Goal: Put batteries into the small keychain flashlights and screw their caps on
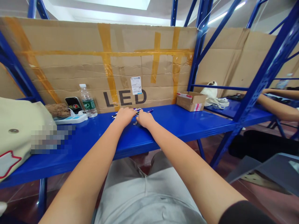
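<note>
A loose group of slim pens (150,111) lies on the blue tabletop, under and between my two hands. My left hand (126,116) is closed over the pens from the left, and some pen ends stick out past its outer side. Close beside it, my right hand (145,119) is curled over the right part of the group, fingers bent down onto the pens. Both sets of fingertips are largely hidden. Small shiny pieces (135,123) lie just in front of the hands, too tiny to make out.
A cardboard wall (88,71) marked LED stands behind the blue table (177,124). To the left are a cream bag (21,124), a power strip (72,119), a phone (73,104) and a water bottle (88,104). A small carton (191,101) sits right; another person's arm (277,107) shows beyond.
</note>
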### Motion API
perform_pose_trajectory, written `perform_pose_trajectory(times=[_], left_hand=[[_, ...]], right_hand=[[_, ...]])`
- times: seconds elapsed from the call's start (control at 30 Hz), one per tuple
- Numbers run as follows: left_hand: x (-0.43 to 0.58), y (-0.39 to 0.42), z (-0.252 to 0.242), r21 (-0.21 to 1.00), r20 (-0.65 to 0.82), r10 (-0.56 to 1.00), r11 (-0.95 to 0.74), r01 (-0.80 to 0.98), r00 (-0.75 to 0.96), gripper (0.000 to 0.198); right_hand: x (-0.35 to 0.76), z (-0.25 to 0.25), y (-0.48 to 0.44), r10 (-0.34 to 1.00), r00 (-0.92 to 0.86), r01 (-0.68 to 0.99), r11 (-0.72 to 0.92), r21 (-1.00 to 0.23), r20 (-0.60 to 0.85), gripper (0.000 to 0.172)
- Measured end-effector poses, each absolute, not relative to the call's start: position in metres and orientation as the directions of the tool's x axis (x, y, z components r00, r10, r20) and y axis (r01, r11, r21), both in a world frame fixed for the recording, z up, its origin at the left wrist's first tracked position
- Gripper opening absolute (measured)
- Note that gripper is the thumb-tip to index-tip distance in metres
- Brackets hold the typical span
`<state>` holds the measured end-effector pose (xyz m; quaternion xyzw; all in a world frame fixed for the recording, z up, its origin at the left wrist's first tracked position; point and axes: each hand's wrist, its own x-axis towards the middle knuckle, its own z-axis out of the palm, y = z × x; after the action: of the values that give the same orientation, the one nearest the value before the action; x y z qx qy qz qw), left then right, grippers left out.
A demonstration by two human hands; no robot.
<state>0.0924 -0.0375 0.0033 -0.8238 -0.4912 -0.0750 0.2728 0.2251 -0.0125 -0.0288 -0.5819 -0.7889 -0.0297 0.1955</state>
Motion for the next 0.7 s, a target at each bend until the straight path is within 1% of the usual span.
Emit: perform_pose_trajectory(times=[0.13,0.2,0.33,0.5,0.63,0.7], left_hand=[[0.096,-0.040,0.002,-0.417,0.346,0.787,-0.360,0.835,0.512,0.024],[0.096,-0.040,0.002,-0.405,0.345,0.799,-0.346,0.846,0.492,0.026],[0.090,-0.036,0.002,-0.275,0.430,0.804,-0.318,0.907,0.412,0.031],[0.081,-0.028,-0.003,-0.196,0.425,0.810,-0.353,0.915,0.404,0.031],[0.078,-0.023,-0.008,-0.141,0.452,0.799,-0.375,0.916,0.396,0.030],[0.077,-0.020,-0.009,-0.105,0.467,0.789,-0.398,0.911,0.399,0.029]], right_hand=[[0.231,-0.026,-0.011,0.919,-0.199,0.900,0.309,-0.307,0.342,0.039],[0.236,-0.024,-0.010,0.920,-0.176,0.891,0.300,-0.341,0.350,0.038],[0.243,-0.024,-0.008,0.936,-0.130,0.932,0.228,-0.281,0.328,0.034],[0.250,-0.027,-0.001,0.957,-0.049,0.962,0.122,-0.243,0.285,0.031],[0.254,-0.026,0.001,0.965,0.025,0.969,0.041,-0.245,0.262,0.030],[0.254,-0.024,-0.001,0.953,0.025,0.961,0.060,-0.271,0.301,0.030]])
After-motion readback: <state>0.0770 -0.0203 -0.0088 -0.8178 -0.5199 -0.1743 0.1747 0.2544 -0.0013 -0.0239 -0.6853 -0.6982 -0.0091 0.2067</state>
